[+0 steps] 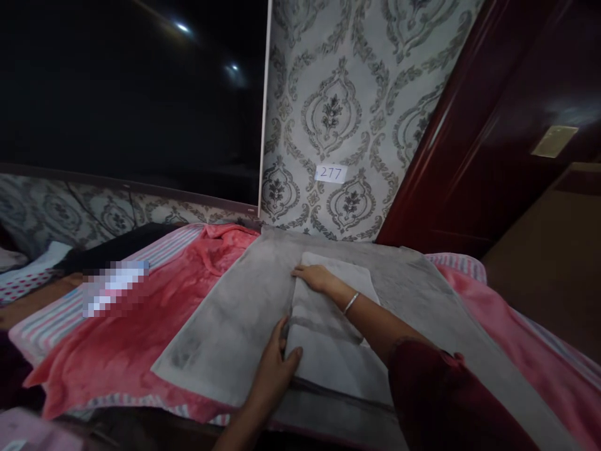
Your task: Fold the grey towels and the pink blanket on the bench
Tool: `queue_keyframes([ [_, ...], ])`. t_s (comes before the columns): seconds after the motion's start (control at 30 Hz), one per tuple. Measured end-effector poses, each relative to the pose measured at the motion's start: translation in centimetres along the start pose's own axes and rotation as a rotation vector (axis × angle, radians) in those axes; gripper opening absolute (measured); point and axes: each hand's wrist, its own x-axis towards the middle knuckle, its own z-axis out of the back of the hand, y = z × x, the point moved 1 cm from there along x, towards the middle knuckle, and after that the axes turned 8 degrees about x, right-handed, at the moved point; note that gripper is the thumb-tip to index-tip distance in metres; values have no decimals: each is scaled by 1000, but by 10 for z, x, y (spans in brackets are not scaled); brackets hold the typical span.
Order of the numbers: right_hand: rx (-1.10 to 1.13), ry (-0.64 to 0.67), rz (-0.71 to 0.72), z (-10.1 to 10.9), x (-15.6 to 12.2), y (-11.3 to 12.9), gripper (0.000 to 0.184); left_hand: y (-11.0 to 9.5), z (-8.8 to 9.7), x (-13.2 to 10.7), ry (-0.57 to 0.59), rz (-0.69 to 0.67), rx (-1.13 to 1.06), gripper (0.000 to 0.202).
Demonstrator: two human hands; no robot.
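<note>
A large grey cloth (211, 313) with a soft, plush look lies spread on the surface before me. On its middle rests a folded piece of paler grey cloth (323, 351), with a darker band across it. My left hand (277, 360) is at the near left edge of the folded cloth, its thumb on top and its fingers along the side. At the far left corner my right hand (312, 277) is closed over the edge, fingertips bent down on it. The undersides of both hands are hidden.
A red plush blanket (154, 313) and striped fabric (42, 329) lie under and left of the grey cloth, pink fabric (511, 326) to the right. Behind are a large dark screen (131, 100) and patterned wall (331, 113); a cardboard box (554, 250) stands right.
</note>
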Motion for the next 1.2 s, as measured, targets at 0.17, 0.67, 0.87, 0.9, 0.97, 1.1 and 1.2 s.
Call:
queue_keyframes([
  [0.17, -28, -27, -10, -1, 0, -8, 36, 4, -4, 1, -57, -71, 140, 74],
  [0.67, -37, -627, -183, 91, -28, 14, 41, -94, 12, -21, -234, -343, 190, 44],
  [0.87, 102, -552, 133, 75, 46, 76, 57, -92, 121, -32, -411, -205, 253, 47],
  [0.9, 127, -474, 115, 54, 55, 85, 62, -80, 136, -31, -401, -161, 277, 48],
  [0.97, 163, -253, 5, 7, 65, 98, 61, -55, 158, -28, -383, -95, 351, 47],
  [1.1, 184, -163, -47, -48, 60, 101, 50, -29, 173, -23, -328, -73, 604, 48],
  [1.2, 210, -170, -101, -41, 49, 78, 46, -37, 172, -19, -372, -92, 907, 55],
])
